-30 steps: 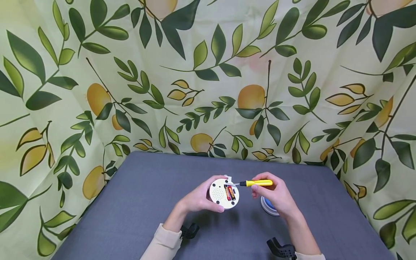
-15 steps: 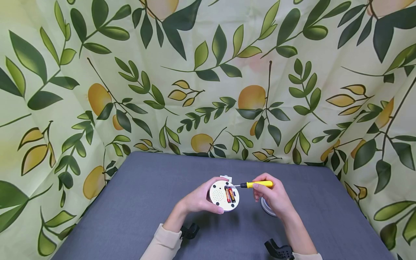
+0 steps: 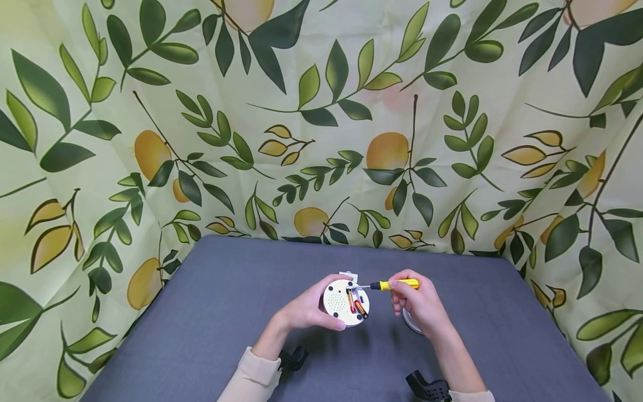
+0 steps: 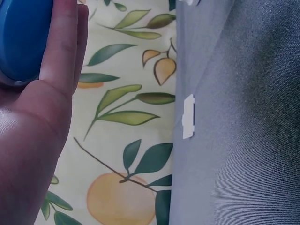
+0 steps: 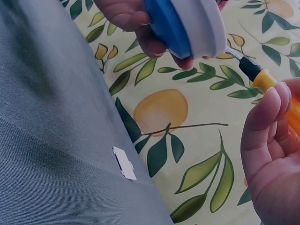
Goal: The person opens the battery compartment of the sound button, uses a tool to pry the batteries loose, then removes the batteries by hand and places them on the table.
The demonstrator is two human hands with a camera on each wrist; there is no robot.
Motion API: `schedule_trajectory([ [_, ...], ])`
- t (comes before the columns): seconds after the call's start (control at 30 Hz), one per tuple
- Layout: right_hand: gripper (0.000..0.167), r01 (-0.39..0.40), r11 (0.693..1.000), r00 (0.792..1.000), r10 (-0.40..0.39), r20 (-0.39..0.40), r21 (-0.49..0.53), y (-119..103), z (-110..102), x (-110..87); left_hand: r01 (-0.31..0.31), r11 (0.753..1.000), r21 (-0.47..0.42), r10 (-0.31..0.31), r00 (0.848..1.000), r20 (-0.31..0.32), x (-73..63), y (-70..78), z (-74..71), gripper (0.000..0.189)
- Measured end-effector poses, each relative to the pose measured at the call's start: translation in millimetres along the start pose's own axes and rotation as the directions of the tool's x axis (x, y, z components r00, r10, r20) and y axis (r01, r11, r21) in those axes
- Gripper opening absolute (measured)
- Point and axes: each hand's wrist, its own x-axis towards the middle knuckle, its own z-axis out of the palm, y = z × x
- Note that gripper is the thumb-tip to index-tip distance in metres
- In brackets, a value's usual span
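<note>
My left hand (image 3: pixel 311 306) grips a round white device (image 3: pixel 335 304) by its rim, underside facing up. Blue shows on the device's other side in both wrist views. Two batteries lie at its uncovered compartment: one battery (image 3: pixel 351 300) sits inside, while the other battery (image 3: pixel 360 309) is tilted, its lower end raised out over the edge. With thumb and fingers my right hand (image 3: pixel 419 298) pinches the yellow handle of a screwdriver (image 3: pixel 400 285). The screwdriver's metal tip reaches the top end of the compartment; its exact contact is too small to tell.
A small white cover (image 5: pixel 124 163) lies on the grey table (image 3: pixel 241 290), behind the device. Beside the right hand, partly hidden under it, is a round white-rimmed object (image 3: pixel 413 322). Leaf-patterned cloth (image 3: pixel 321 167) hangs behind the table and at both sides.
One battery has come loose from its slot and now slants outward toward the lower right. The screwdriver stays at the compartment's top end. The left hand hardly moves.
</note>
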Motion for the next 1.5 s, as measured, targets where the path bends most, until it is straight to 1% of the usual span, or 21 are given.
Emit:
schedule_trajectory([
  [0.17, 0.017, -0.019, 0.999, 1.000, 0.019, -0.010, 0.031, 0.2, 2.4, 0.4, -0.003, 1.000, -0.013, 0.003, 1.000, 0.001, 0.2, -0.2, -0.7, 0.083],
  [0.33, 0.021, -0.078, 0.992, 0.997, 0.078, -0.001, 0.099, 0.3, 4.4, 1.1, -0.008, 1.000, -0.017, 0.008, 1.000, 0.010, -0.3, 0.8, -0.5, 0.086],
  [0.43, 0.020, -0.103, 0.987, 0.995, 0.103, 0.008, 0.120, 0.9, 4.4, 1.2, -0.012, 1.000, -0.014, 0.012, 1.000, 0.015, -0.2, 0.8, 0.0, 0.087],
  [0.5, 0.018, -0.103, 0.986, 0.995, 0.102, 0.013, 0.131, 1.0, 4.1, 0.9, -0.015, 1.000, -0.011, 0.015, 1.000, 0.016, -0.2, 0.8, 0.4, 0.087],
  [0.67, 0.004, -0.041, 0.986, 0.999, 0.039, 0.015, 0.159, 0.8, 2.3, -0.9, -0.006, 1.000, 0.000, 0.006, 1.000, 0.012, -0.1, 1.0, 0.8, 0.087],
  [0.8, 0.008, 0.032, 0.991, 0.999, -0.035, 0.024, 0.129, 0.4, -1.3, -2.7, 0.004, 1.000, 0.001, -0.004, 1.000, 0.012, -0.1, 1.2, 0.6, 0.087],
  [0.87, 0.005, 0.058, 0.993, 0.998, -0.062, 0.029, 0.108, 0.0, -3.1, -3.2, 0.008, 1.000, 0.001, -0.008, 1.000, 0.016, 0.0, 1.5, 0.4, 0.089],
  [1.0, 0.005, 0.068, 0.995, 0.997, -0.070, 0.032, 0.078, -0.6, -4.6, -3.0, 0.006, 1.000, 0.001, -0.006, 1.000, 0.016, -0.1, 2.0, -0.1, 0.088],
  [1.13, 0.007, 0.032, 0.995, 0.999, -0.036, 0.034, 0.090, 0.5, -4.0, -1.9, 0.000, 1.000, 0.000, 0.000, 1.000, 0.018, -0.5, 2.5, -0.3, 0.085],
  [1.27, 0.011, -0.040, 0.992, 0.999, 0.036, 0.032, 0.122, 2.7, -3.4, -0.1, 0.014, 1.000, 0.000, -0.014, 1.000, 0.025, -1.0, 3.3, -0.1, 0.084],
  [1.4, 0.012, -0.123, 0.980, 0.992, 0.121, 0.025, 0.154, 4.3, -3.0, 1.9, 0.037, 0.999, 0.006, -0.037, 0.999, 0.030, -1.7, 4.5, 0.3, 0.085],
  [1.5, 0.014, -0.172, 0.973, 0.985, 0.172, 0.012, 0.157, 4.5, -2.4, 3.0, 0.043, 0.999, 0.011, -0.043, 0.999, 0.027, -2.2, 4.2, 0.3, 0.084],
])
